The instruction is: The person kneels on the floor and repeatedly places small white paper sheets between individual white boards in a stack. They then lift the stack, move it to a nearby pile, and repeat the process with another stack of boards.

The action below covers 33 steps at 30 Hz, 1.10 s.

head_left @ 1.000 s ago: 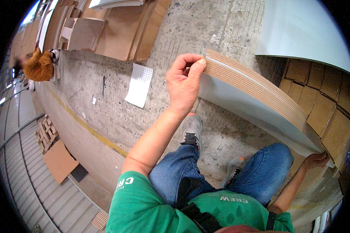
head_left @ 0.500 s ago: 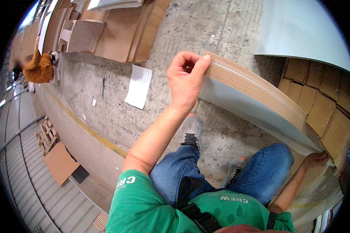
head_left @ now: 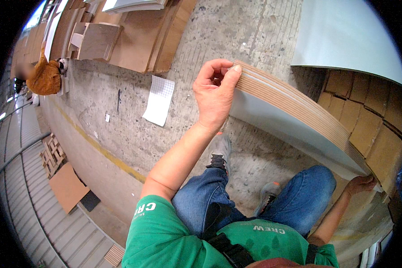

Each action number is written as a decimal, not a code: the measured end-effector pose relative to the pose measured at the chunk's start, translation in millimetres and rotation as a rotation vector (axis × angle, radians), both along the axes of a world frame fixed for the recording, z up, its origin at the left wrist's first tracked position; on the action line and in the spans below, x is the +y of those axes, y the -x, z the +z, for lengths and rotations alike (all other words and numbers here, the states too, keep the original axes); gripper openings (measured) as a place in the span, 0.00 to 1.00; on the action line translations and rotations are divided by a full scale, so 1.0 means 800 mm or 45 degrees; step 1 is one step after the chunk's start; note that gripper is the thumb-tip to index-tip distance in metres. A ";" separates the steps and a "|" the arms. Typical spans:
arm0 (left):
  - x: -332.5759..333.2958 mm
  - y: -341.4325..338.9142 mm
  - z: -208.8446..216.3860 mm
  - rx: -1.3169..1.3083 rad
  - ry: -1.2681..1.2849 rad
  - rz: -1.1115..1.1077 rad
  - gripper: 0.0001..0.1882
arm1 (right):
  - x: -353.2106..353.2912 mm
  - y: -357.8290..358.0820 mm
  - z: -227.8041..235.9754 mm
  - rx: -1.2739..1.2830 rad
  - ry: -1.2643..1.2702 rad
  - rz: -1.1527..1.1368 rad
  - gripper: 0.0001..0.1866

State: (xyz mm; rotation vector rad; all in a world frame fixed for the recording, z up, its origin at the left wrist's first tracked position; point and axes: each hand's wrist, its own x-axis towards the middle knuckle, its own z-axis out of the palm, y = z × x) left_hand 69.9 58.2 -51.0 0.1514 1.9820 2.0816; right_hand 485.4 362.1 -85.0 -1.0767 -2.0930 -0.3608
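Note:
A stack of thin boards (head_left: 295, 100) stands on edge before me, its brown layered edges turned up and a pale grey face toward me. My left hand (head_left: 215, 91) pinches the stack's left end, thumb pressed on the near corner and fingers curled over the far side. At the opposite end, my right hand (head_left: 361, 184) is closed round the lower right corner; its fingertips are partly hidden behind the boards. The stack spans the gap between both hands, above my bent knees and grey shoes.
Brown cardboard boxes (head_left: 370, 129) are piled at the right, beside a large pale panel (head_left: 344, 38). A white gridded sheet (head_left: 160, 100) lies on the concrete floor. Wooden panels (head_left: 138, 42) are stacked at the upper left. Another person in an orange-brown top (head_left: 44, 78) is far left.
The stack has shifted very slightly, with both hands keeping their grip on it. At the far left, the other person has moved a little.

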 end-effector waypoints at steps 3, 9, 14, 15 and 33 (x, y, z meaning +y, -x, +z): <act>-0.001 0.000 0.001 -0.037 -0.013 -0.009 0.06 | 0.001 0.000 0.000 0.000 0.003 0.004 0.21; 0.001 0.004 0.000 -0.102 -0.040 -0.012 0.05 | 0.002 -0.003 0.004 -0.012 -0.009 0.026 0.21; 0.000 0.009 0.007 -0.266 -0.084 -0.046 0.05 | 0.005 -0.001 0.009 -0.118 -0.078 0.103 0.21; 0.002 0.010 0.013 -0.264 -0.013 -0.061 0.05 | 0.007 -0.006 0.010 -0.158 -0.115 0.113 0.20; -0.021 -0.124 0.101 -0.134 0.564 -0.574 0.18 | -0.014 -0.009 0.040 -0.170 -0.005 0.097 0.14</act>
